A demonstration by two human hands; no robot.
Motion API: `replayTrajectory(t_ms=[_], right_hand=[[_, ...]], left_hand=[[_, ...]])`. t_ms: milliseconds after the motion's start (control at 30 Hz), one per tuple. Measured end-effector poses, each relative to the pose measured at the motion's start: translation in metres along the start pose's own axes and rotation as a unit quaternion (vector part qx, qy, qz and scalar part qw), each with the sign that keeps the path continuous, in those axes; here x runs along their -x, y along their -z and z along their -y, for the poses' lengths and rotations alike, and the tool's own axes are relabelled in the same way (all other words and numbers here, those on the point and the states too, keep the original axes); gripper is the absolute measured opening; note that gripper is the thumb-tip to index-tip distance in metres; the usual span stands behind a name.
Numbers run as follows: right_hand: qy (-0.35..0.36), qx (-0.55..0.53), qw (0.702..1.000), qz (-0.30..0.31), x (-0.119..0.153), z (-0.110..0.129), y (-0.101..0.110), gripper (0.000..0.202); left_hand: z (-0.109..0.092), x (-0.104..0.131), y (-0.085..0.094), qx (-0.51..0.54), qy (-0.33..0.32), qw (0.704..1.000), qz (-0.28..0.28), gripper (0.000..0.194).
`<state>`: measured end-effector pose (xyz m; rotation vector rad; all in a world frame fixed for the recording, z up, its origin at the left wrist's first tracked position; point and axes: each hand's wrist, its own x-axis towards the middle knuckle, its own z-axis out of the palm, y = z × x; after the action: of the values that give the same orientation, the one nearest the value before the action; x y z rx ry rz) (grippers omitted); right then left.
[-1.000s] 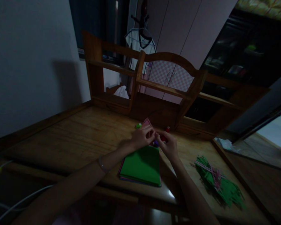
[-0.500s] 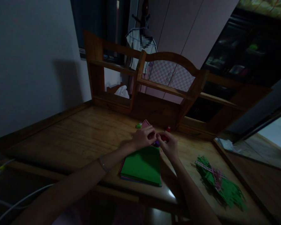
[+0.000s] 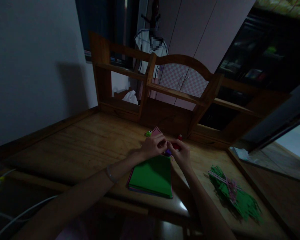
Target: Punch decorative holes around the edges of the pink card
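Note:
My left hand [image 3: 154, 146] and my right hand [image 3: 181, 151] meet fingertip to fingertip above the far edge of a green sheet stack [image 3: 151, 176]. Both are closed in a pinch. What lies between the fingertips is too small and dark to name. Just below them shows a small purple thing [image 3: 167, 153]. Behind my left hand, a pink piece with a row of holes along its edge [image 3: 156, 131] sticks out, partly covered. A green figure with an eye [image 3: 148, 133] is left of it. Behind my right hand sits a red thing [image 3: 180, 137], partly hidden.
On the right of the wooden desk [image 3: 90, 140] lies a bundle of green cut strips [image 3: 242, 203] with a pink punched strip and bow [image 3: 232, 190] on it. A wooden shelf unit [image 3: 175, 90] rises along the back edge. A white cable [image 3: 27, 210] hangs at the lower left.
Both hands stay nearly in place with the fingertips together. The right fingers shift very slightly, and a little more of the purple thing shows.

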<state>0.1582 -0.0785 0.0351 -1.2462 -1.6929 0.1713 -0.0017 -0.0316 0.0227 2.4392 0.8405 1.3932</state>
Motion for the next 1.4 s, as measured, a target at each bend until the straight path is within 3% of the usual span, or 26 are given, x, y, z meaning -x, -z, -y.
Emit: replayTrajectory(t_ms=[267, 567, 833, 1000, 1100, 1233, 1333, 1400], right_hand=[[0.010, 0.010, 1.000, -0.019, 0.001, 0.002, -0.003, 0.015], [-0.053, -0.041, 0.997, -0.029, 0.003, 0.005, -0.006, 0.020], [-0.111, -0.086, 0.986, -0.088, 0.000, 0.005, -0.006, 0.025], [-0.134, -0.131, 0.978, -0.095, -0.003, 0.000, -0.003, 0.030], [-0.150, -0.154, 0.972, -0.094, -0.004, -0.004, -0.003, 0.033], [-0.157, -0.154, 0.971, -0.095, -0.004, -0.008, -0.003, 0.034], [-0.128, -0.120, 0.980, -0.095, -0.004, -0.006, -0.002, 0.032], [-0.073, -0.070, 0.991, -0.087, -0.003, -0.002, 0.001, 0.028]], left_hand=[[-0.004, -0.001, 0.001, -0.002, 0.002, 1.000, -0.005, 0.009], [-0.004, -0.001, -0.006, 0.053, 0.050, 0.997, -0.028, 0.007], [-0.007, -0.002, -0.007, 0.115, 0.090, 0.989, -0.031, 0.013], [-0.005, -0.005, -0.004, 0.149, 0.115, 0.979, -0.076, 0.016], [0.003, -0.004, -0.002, 0.179, 0.170, 0.964, -0.102, 0.028], [0.013, 0.000, 0.001, 0.249, 0.259, 0.927, -0.103, 0.059], [0.012, -0.001, 0.003, 0.322, 0.303, 0.896, -0.037, 0.067], [0.008, -0.003, 0.003, 0.378, 0.316, 0.870, 0.009, 0.070]])
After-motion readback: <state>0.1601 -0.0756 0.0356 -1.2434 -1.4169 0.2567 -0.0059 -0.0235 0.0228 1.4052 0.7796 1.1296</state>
